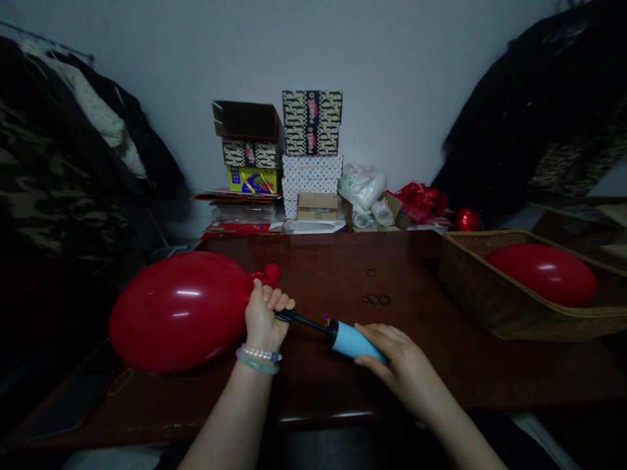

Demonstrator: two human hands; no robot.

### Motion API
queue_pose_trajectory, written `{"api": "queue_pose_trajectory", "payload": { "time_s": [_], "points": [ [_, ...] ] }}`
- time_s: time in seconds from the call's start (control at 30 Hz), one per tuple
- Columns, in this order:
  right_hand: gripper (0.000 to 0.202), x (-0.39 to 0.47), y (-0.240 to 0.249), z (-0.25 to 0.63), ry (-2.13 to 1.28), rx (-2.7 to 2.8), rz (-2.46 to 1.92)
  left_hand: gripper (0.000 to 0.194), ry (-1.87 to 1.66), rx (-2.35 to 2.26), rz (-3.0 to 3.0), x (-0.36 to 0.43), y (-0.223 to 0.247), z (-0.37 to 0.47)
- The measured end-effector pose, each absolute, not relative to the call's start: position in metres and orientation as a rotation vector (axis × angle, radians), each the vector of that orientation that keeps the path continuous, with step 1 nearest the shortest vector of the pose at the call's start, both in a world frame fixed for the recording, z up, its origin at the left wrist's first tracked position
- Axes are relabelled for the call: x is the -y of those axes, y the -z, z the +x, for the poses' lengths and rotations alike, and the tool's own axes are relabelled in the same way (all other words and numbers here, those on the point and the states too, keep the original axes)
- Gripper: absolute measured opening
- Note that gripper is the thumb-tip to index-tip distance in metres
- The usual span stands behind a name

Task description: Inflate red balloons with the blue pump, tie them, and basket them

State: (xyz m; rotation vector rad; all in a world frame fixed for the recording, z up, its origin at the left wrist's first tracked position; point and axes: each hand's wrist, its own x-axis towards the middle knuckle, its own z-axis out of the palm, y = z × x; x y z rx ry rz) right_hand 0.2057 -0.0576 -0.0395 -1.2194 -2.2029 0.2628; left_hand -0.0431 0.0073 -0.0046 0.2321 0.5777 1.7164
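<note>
A large inflated red balloon [181, 313] lies to the left over the table. My left hand [267, 313] is closed around its neck, where the black nozzle end of a hand pump enters the fist. The join between neck and nozzle is hidden by my fingers. The light-blue barrel of the balloon pump [353, 341] points down to the right, and my right hand [394, 359] is wrapped over its lower end. Behind my left fist lie small uninflated red balloons [268, 275]. Several dark rubber bands [376, 299] rest on the table beyond the pump.
On the right of the brown table [313, 261], a wicker basket [548, 324] holds another inflated red balloon [543, 274]. Stacked boxes [312, 173], plastic bags [362, 189] and red material [424, 202] line the wall. Dark clothes hang on both sides.
</note>
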Motion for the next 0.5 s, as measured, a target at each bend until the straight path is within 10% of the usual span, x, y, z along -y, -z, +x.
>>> {"api": "queue_pose_trajectory", "payload": {
  "time_s": [0.5],
  "points": [
    [0.042,0.061,0.048,0.194,-0.207,2.162,-1.208,0.048,-1.627,-0.603,0.213,0.0,0.016,-0.005]
  ]
}}
